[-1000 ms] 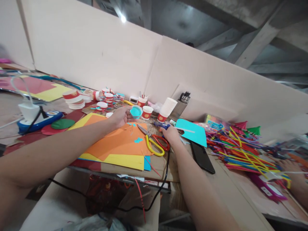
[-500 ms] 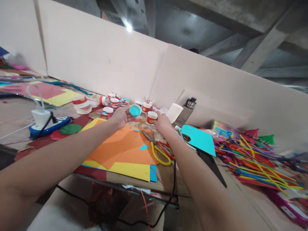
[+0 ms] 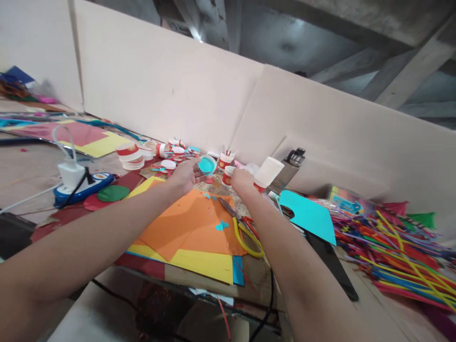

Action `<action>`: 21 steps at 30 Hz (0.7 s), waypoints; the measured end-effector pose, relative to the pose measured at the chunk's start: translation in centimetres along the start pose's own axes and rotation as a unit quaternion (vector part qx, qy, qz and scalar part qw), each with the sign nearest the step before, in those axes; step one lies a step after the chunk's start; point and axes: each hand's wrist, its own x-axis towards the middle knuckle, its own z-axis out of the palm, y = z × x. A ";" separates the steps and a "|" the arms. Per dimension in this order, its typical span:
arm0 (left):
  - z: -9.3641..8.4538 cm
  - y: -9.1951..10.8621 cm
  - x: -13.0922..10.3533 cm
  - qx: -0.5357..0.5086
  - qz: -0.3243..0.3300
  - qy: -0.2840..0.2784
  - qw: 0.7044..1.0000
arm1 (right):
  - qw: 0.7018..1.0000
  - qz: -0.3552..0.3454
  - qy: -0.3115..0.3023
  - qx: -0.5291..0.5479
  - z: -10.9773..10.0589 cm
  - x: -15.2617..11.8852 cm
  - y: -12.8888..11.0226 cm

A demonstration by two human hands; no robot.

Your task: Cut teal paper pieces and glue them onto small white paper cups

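My left hand point(image 3: 185, 176) is closed round a paper cup point(image 3: 207, 165) tilted toward me, with turquoise paper showing at its mouth. At the right, my right hand point(image 3: 242, 180) touches the rim of a small red and white cup point(image 3: 227, 176) with its fingers bent over the edge. Behind it stands another red and white cup point(image 3: 226, 160) with thin sticks in it. A white stack of cups point(image 3: 270, 171) leans just right of my right hand. Scissors point(image 3: 245, 232) with yellow and red handles lie below, partly behind my right forearm.
Orange sheets point(image 3: 178, 221) and a yellow sheet point(image 3: 210, 266) lie in front. Turquoise card point(image 3: 308, 213), a dark bottle point(image 3: 290, 166) and many pipe cleaners point(image 3: 399, 256) are at the right. A blue power strip point(image 3: 85, 187) sits at the left, near decorated cups point(image 3: 168, 165).
The view has shifted, so the table things appear further right and slightly lower. My right hand's fingers have moved over the small cup's rim. My left hand still holds its cup.
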 end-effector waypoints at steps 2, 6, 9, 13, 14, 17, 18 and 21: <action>-0.1 -0.1 0.1 -0.009 -0.007 0.003 1.000 | 1.000 -0.001 0.004 0.013 -0.2 -0.3 0.0; -0.6 0.1 0.7 -0.022 -0.022 0.016 0.999 | 0.999 -0.010 0.023 0.043 -1.4 -1.8 0.3; -0.9 0.7 1.2 -0.029 -0.008 0.038 0.999 | 0.997 -0.032 0.040 0.055 -2.9 -4.2 0.8; -1.2 1.4 1.5 -0.033 0.009 0.063 0.997 | 0.994 -0.100 0.025 0.045 -4.7 -9.2 1.9; -1.3 1.4 1.5 -0.033 0.012 0.068 0.997 | 0.993 -0.108 0.013 0.036 -4.9 -10.6 2.3; -1.2 1.2 1.5 -0.031 0.014 0.072 0.997 | 0.992 -0.124 -0.003 -0.022 -4.7 -14.0 3.6; -1.1 1.0 1.4 -0.030 0.011 0.068 0.997 | 0.992 -0.123 -0.006 -0.039 -4.4 -14.9 4.1; -0.8 0.4 0.9 -0.020 -0.015 0.051 0.998 | 0.989 -0.117 -0.079 -0.044 -3.2 -16.3 5.2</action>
